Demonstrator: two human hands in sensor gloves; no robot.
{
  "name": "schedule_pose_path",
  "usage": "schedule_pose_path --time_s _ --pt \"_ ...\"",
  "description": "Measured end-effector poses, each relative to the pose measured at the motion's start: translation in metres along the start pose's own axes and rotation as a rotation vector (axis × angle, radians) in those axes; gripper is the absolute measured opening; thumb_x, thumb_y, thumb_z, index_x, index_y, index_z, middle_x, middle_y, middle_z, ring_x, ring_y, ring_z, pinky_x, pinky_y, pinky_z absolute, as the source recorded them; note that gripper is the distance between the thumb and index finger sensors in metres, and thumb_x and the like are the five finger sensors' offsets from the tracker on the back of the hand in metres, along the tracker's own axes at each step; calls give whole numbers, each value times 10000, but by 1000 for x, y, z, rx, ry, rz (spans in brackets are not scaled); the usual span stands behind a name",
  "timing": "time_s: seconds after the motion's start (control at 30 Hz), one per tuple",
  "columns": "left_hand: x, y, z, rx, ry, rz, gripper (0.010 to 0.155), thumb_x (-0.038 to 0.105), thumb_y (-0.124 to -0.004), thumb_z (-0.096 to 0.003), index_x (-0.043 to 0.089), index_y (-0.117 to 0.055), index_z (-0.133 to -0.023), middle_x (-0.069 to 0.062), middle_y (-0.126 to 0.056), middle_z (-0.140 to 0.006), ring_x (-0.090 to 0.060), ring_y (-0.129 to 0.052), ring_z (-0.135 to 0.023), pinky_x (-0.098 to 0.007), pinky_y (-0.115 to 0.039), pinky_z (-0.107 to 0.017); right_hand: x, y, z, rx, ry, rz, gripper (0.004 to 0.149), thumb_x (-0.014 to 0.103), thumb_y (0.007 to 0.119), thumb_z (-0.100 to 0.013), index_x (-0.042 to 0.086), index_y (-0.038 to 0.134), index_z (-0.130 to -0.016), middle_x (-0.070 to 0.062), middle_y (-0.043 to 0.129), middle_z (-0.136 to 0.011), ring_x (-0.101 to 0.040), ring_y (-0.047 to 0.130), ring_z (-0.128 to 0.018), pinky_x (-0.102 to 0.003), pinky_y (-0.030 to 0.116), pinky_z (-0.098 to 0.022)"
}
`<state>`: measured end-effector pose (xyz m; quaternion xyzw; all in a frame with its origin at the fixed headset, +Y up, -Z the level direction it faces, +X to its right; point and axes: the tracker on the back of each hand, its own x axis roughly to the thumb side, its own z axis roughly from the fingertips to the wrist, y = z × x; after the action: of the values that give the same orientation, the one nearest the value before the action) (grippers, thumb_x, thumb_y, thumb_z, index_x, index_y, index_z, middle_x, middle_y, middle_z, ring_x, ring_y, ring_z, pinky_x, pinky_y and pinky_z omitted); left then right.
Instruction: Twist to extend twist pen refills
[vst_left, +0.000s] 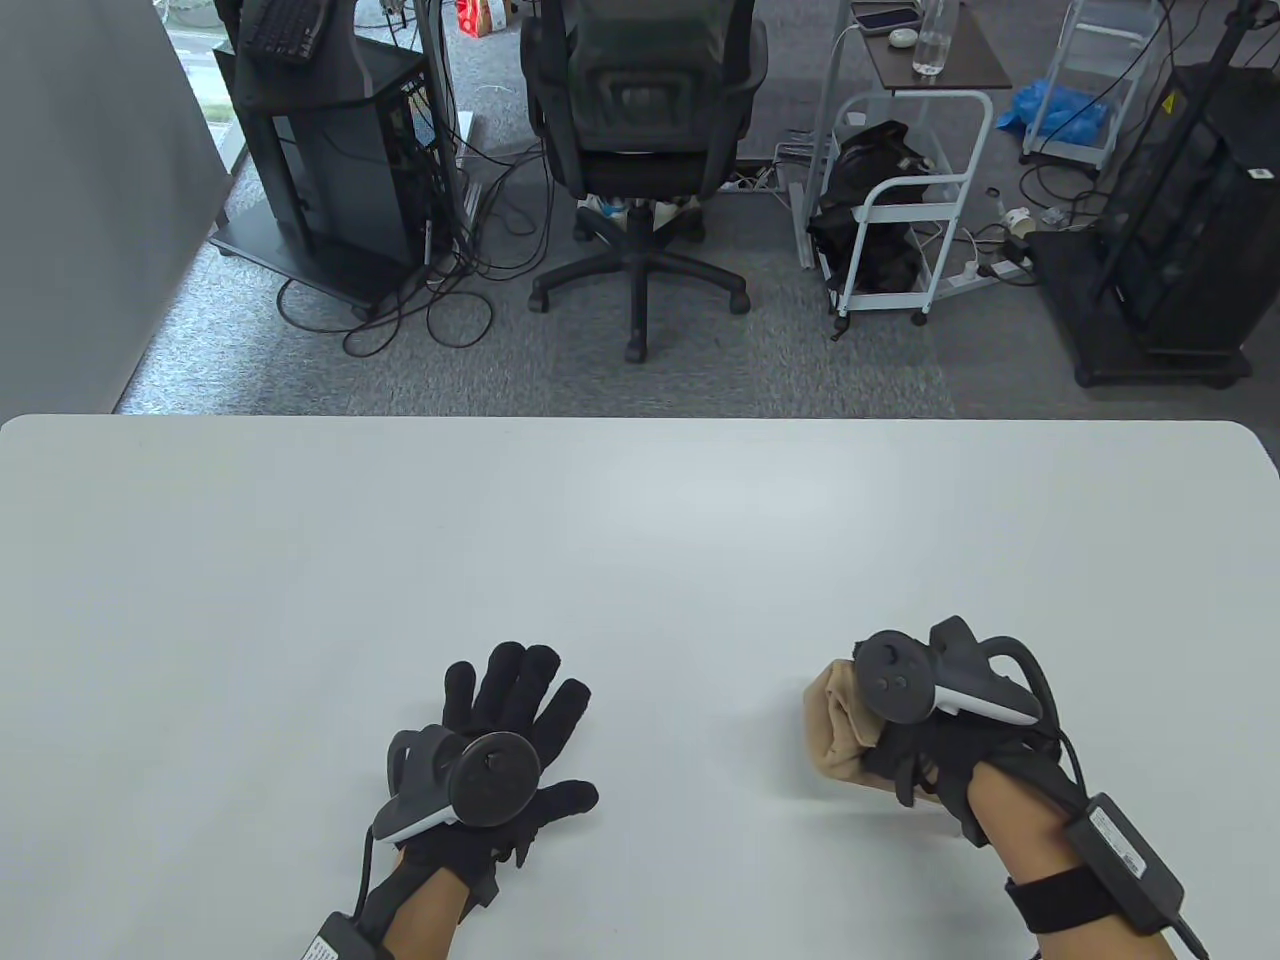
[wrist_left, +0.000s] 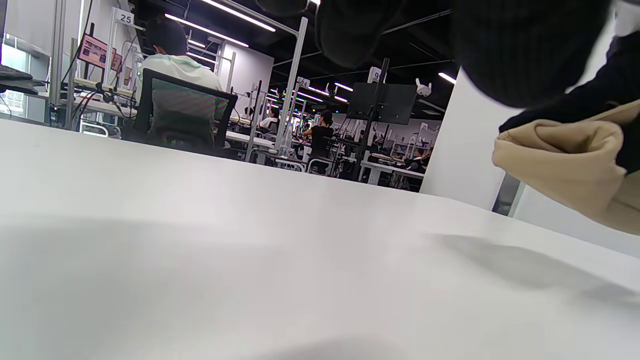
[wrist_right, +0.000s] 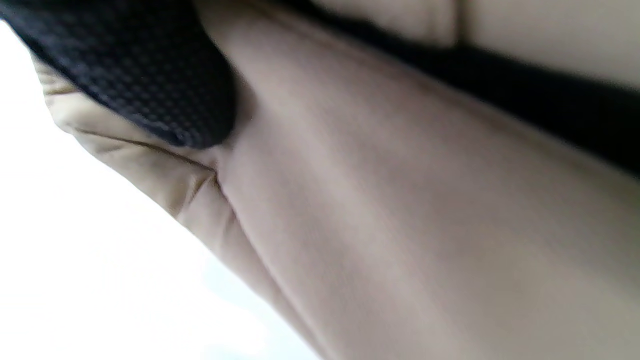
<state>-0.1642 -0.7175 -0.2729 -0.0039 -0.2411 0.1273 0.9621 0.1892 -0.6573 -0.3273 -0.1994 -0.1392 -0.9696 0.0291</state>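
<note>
My left hand (vst_left: 520, 720) lies flat on the white table (vst_left: 620, 540) with its fingers spread, holding nothing. My right hand (vst_left: 900, 730) grips a beige soft pouch (vst_left: 838, 722) at the table's right front. The pouch also shows in the left wrist view (wrist_left: 565, 165), held just above the table, and fills the right wrist view (wrist_right: 400, 200), with a gloved finger (wrist_right: 150, 85) pressed on it. No pen is visible in any view.
Beyond the table's far edge stand a black office chair (vst_left: 640, 150), a black equipment stand (vst_left: 330, 170), a white wheeled cart (vst_left: 900, 200) and a black case (vst_left: 1180, 230). Cables lie on the carpet.
</note>
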Motion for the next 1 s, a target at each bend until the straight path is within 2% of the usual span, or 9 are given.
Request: schedule_pose_path --time_s 0.17,0.3,0.43,0.7,1.0 --pt "-3 1 1 2 12 12 926 654 -772 -355 190 -526 -1118 -175 -258 -1180 -463 -219 -1091 -700 -150 -672 45 -16 -20 -7 -65 27 1022 500 977 -365 -20 436 -1060 -274 615 -1047 -540 684 -885 -790 517 -642" --pt "-5 2 1 5 11 20 927 654 -773 -356 189 -525 -1119 -176 -260 -1180 -464 -221 -1091 -700 -152 -673 82 -16 -37 11 -106 48 1022 500 975 -367 -26 437 -1060 -278 616 -1047 -542 687 -885 -790 517 -642" --pt "-5 3 1 7 9 24 929 656 -773 -354 191 -525 -1118 -177 -262 -1180 -467 -221 -1091 -701 -154 -672 117 -5 -58 38 -151 51 1023 497 975 -368 -27 434 -1060 -280 613 -1048 -544 685 -885 -790 515 -643" --pt "-6 4 2 12 14 33 929 656 -774 -354 189 -526 -1119 -178 -260 -1180 -467 -220 -1091 -701 -155 -672 160 18 -97 106 -179 52 1022 488 973 -375 -30 422 -1062 -286 600 -1052 -550 671 -891 -793 501 -643" --pt "-7 5 2 10 16 38 937 658 -776 -354 186 -519 -1122 -182 -266 -1180 -471 -219 -1090 -702 -156 -671 180 43 -125 176 -178 46 1020 479 971 -383 -30 408 -1065 -285 585 -1061 -552 658 -900 -800 481 -645"
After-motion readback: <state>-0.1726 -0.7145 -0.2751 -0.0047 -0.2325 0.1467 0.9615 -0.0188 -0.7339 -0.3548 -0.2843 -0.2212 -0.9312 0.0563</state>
